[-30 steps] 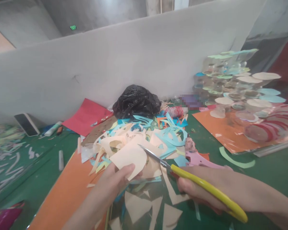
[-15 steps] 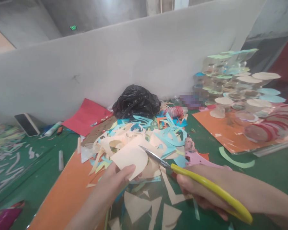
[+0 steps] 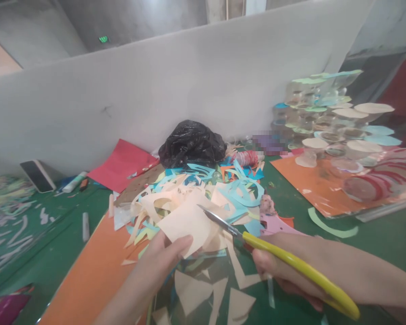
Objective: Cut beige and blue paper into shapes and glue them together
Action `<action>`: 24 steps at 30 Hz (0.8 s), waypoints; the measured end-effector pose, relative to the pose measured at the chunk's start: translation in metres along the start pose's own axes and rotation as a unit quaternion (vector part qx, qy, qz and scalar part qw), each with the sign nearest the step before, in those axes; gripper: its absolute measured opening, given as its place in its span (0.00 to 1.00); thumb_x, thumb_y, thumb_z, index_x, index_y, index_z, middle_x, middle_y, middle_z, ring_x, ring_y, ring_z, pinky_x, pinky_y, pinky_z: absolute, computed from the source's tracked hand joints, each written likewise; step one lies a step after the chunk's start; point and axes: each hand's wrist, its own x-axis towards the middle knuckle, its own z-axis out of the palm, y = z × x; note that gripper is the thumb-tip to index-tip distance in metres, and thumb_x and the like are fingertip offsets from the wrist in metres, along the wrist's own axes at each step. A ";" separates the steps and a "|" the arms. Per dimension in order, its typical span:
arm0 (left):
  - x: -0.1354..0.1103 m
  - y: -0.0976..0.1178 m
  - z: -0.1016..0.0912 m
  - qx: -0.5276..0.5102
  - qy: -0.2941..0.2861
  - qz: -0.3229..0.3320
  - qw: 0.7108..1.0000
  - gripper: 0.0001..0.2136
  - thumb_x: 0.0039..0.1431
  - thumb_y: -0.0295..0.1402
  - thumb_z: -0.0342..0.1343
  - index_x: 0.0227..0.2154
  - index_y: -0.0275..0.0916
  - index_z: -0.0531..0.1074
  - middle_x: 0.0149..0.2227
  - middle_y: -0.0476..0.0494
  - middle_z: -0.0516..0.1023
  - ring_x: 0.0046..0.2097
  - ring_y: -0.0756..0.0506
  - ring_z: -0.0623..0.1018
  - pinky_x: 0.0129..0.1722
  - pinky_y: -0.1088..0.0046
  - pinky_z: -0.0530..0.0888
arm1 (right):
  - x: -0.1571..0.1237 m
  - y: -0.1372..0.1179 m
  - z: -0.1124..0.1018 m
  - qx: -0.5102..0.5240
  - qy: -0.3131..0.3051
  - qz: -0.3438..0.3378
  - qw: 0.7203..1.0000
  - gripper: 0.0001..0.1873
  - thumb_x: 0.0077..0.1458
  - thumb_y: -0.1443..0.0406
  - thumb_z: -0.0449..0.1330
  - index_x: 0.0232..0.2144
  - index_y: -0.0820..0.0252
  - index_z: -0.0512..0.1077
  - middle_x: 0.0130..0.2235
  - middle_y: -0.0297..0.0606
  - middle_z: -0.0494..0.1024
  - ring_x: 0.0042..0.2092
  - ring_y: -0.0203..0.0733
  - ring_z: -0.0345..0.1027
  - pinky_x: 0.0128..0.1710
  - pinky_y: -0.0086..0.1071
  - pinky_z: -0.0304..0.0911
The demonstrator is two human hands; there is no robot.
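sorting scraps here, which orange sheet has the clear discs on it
The orange sheet at right, under the clear discs. The other orange sheet, at lower left, carries no discs.

Pixelated patch point(image 3: 269, 143) blurred; left forearm point(image 3: 122, 304) cut off by edge.

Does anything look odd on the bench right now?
Yes: loose paper offcuts sprawl across the orange sheet and green mat, crowding the cream paper in the left hand and the yellow-handled scissors in the right hand. Behind them, beside the black plastic bag, one patch is pixelated, so it cannot be identified.
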 end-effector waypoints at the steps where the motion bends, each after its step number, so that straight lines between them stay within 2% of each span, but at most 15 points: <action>1: -0.001 0.000 -0.001 0.010 -0.003 0.000 1.000 0.27 0.48 0.39 0.65 0.52 0.37 0.72 0.44 0.36 0.82 0.44 0.37 0.80 0.43 0.64 0.74 | 0.001 0.000 0.000 0.000 -0.001 -0.005 1.000 0.31 0.59 0.38 0.42 0.31 0.57 0.63 0.25 0.29 0.67 0.22 0.29 0.61 0.22 0.22 0.57; 4: -0.001 0.000 -0.005 0.024 -0.014 0.000 1.000 0.27 0.48 0.39 0.65 0.52 0.36 0.72 0.46 0.36 0.81 0.46 0.36 0.79 0.42 0.66 0.74 | 0.003 -0.001 0.000 0.004 -0.009 -0.009 1.000 0.32 0.59 0.37 0.41 0.33 0.58 0.64 0.25 0.29 0.66 0.22 0.29 0.61 0.21 0.22 0.57; 10: -0.002 0.009 -0.006 -0.006 -0.029 -0.010 1.000 0.26 0.49 0.37 0.65 0.52 0.36 0.72 0.47 0.36 0.80 0.47 0.36 0.79 0.45 0.64 0.73 | 0.009 -0.009 -0.002 0.040 -0.012 0.037 0.998 0.33 0.55 0.35 0.44 0.33 0.59 0.63 0.24 0.29 0.66 0.20 0.28 0.58 0.18 0.21 0.55; 16: -0.004 0.016 -0.003 -0.022 -0.019 -0.004 1.000 0.18 0.51 0.36 0.63 0.45 0.36 0.76 0.45 0.37 0.81 0.42 0.40 0.79 0.43 0.65 0.74 | 0.013 -0.009 0.000 0.089 -0.024 0.086 0.992 0.31 0.54 0.37 0.50 0.36 0.58 0.63 0.22 0.27 0.64 0.20 0.28 0.58 0.17 0.20 0.56; 20: -0.003 0.015 -0.007 -0.003 -0.009 0.003 1.000 0.15 0.51 0.36 0.62 0.40 0.35 0.78 0.38 0.39 0.81 0.38 0.42 0.79 0.41 0.65 0.74 | 0.009 -0.008 -0.001 0.042 -0.012 0.037 0.998 0.30 0.56 0.37 0.47 0.34 0.58 0.63 0.25 0.29 0.65 0.21 0.29 0.58 0.19 0.22 0.56; 24: 0.000 0.016 -0.017 0.015 -0.028 -0.009 0.999 0.15 0.49 0.37 0.63 0.39 0.36 0.78 0.37 0.39 0.81 0.37 0.43 0.78 0.39 0.68 0.74 | 0.003 -0.014 -0.004 -0.046 0.013 -0.009 0.999 0.28 0.58 0.40 0.45 0.32 0.58 0.64 0.28 0.33 0.65 0.24 0.31 0.57 0.21 0.24 0.54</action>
